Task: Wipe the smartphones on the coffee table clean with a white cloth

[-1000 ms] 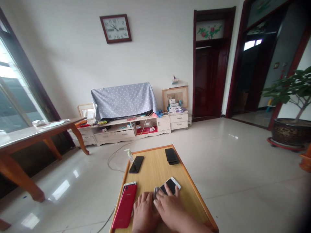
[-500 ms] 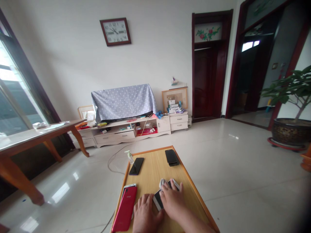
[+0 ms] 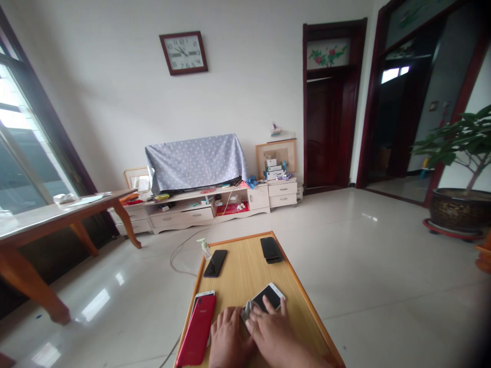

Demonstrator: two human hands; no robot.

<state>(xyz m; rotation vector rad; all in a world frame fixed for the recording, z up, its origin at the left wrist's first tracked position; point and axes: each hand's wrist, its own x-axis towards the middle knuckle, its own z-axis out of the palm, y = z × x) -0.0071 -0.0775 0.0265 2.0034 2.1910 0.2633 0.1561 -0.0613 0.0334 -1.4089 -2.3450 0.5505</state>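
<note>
The right hand (image 3: 270,329) is pinching a cloth (image 3: 247,309) against a white phone (image 3: 268,297), the left hand (image 3: 230,335) lying spread beside a red phone (image 3: 196,331), with two black phones (image 3: 215,263) sitting farther up.

Right hand (image 3: 274,332) drawn back, white phone (image 3: 269,297) uncovered (cloth (image 3: 247,309) now at its near end).

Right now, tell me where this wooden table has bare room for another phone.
The biggest free patch on the wooden table lies between the black phone and the other black phone, running down to the white phone. The near end is crowded by the left hand, right hand and red phone.
</note>
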